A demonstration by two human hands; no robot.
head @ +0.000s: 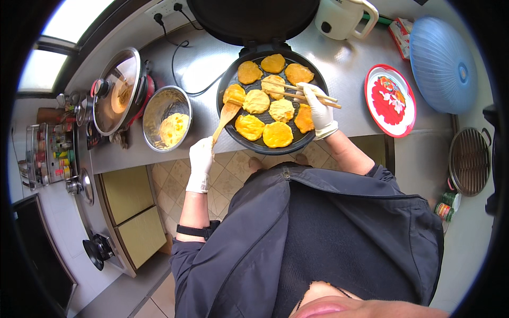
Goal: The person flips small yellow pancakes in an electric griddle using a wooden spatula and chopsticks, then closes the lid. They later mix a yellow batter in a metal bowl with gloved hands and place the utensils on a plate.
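Observation:
My gloved left hand grips the handle of a wooden spatula. The spatula's blade is against a yellow cake at the left of a round black electric griddle. In my gloved right hand is a pair of wooden chopsticks, whose tips reach over a paler cake near the griddle's middle. Several more flat yellow-orange cakes lie around these two, among them a bright yellow one near the front rim. The griddle's hinged lid stands raised behind it.
Left of the griddle, a steel bowl holds yellow batter. Beyond it is a pan with a glass lid. To the right lie a red-and-white plate and a blue domed cover. A white kettle stands behind. A power cord crosses the counter.

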